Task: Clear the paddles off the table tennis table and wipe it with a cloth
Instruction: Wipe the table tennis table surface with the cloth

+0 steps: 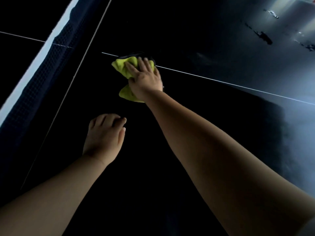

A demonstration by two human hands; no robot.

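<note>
Beneath palm of right hand, cloth

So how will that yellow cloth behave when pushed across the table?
Probably floppy: the cloth bunches in folds under the right hand. Likely light, since that hand, pressing flat, seems enough to hold it down. It should slide easily on the table, whose surface looks smooth and glossy, though it may crumple rather than lie spread.

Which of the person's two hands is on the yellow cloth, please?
The right hand, reaching farther out, presses the yellow cloth by the white line; the nearer left hand holds nothing.
</note>
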